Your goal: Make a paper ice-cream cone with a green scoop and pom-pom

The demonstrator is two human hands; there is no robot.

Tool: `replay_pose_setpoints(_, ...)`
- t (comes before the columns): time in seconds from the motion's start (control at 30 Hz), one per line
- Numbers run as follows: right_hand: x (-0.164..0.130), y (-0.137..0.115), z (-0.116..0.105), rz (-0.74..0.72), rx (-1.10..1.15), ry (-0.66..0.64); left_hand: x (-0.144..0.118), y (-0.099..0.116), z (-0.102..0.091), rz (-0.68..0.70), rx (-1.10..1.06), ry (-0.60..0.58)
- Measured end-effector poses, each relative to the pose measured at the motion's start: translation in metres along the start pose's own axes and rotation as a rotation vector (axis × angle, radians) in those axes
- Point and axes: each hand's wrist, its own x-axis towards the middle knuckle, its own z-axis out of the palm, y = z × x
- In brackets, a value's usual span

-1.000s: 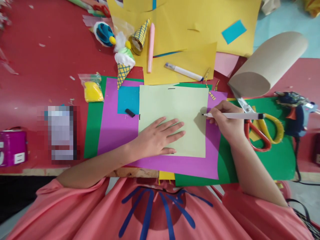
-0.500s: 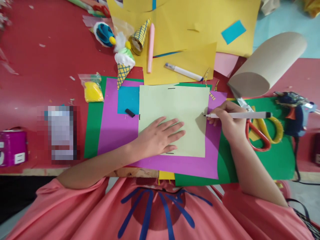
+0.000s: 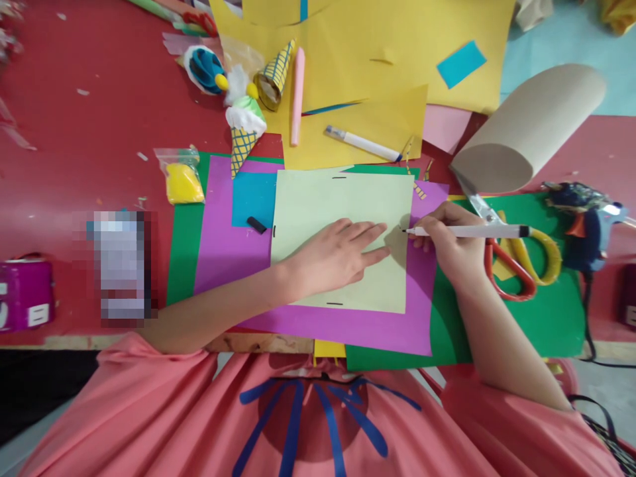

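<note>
My left hand (image 3: 338,255) lies over the middle of a pale green sheet of paper (image 3: 308,199), fingers stretched toward its right side. In my right hand (image 3: 454,245) is a white marker (image 3: 477,231) with a black end, its tip at the paper's right edge. Short black dashes show near the top, left and bottom edges of the sheet. Beneath it lies a purple sheet (image 3: 238,278), on top of a green one (image 3: 517,331). A black marker cap (image 3: 257,225) rests on a blue paper piece (image 3: 248,195) left of the pale sheet.
Scissors (image 3: 509,271) with red and yellow handles lie right of my right hand, near a cardboard tube (image 3: 534,129) and a glue gun (image 3: 591,232). Paper ice-cream cones (image 3: 246,136), another marker (image 3: 362,142) and yellow sheets (image 3: 348,53) are at the back. A bag of yellow clay (image 3: 183,182) sits left.
My left hand has slid right and slightly away from me across the pale sheet, with its fingers now closer together. The marker tip stays at the right edge.
</note>
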Motion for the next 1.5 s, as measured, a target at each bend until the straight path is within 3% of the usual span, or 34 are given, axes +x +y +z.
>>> replay_pose_setpoints(0.33,-0.001,-0.003,0.002,-0.052,-0.153,0.012,0.000,0.002,0.001,-0.005,0.033,0.031)
replay_pose_setpoints(0.6,-0.002,-0.005,-0.003,-0.085,-0.231,-0.110,0.000,0.002,0.000,-0.004,0.030,0.027)
replay_pose_setpoints(0.8,-0.001,-0.001,-0.005,-0.089,0.172,0.043,0.000,0.001,0.000,-0.043,0.015,-0.037)
replay_pose_setpoints(0.93,-0.006,-0.008,-0.008,-0.087,0.127,0.069,-0.008,0.001,-0.006,-0.043,-0.004,0.006)
replay_pose_setpoints(1.03,-0.016,-0.014,-0.012,-0.060,0.038,0.025,-0.026,-0.005,-0.018,-0.077,-0.042,0.061)
replay_pose_setpoints(1.17,-0.029,-0.010,-0.019,-0.028,0.139,-0.020,-0.054,-0.017,-0.026,-0.216,-0.082,0.097)
replay_pose_setpoints(1.33,-0.045,-0.002,-0.016,-0.006,0.274,-0.027,-0.061,-0.020,-0.007,-0.028,-0.084,0.022)
replay_pose_setpoints(1.5,-0.071,-0.014,0.004,0.052,0.080,-0.301,-0.050,-0.015,0.009,-0.031,-0.019,-0.023)
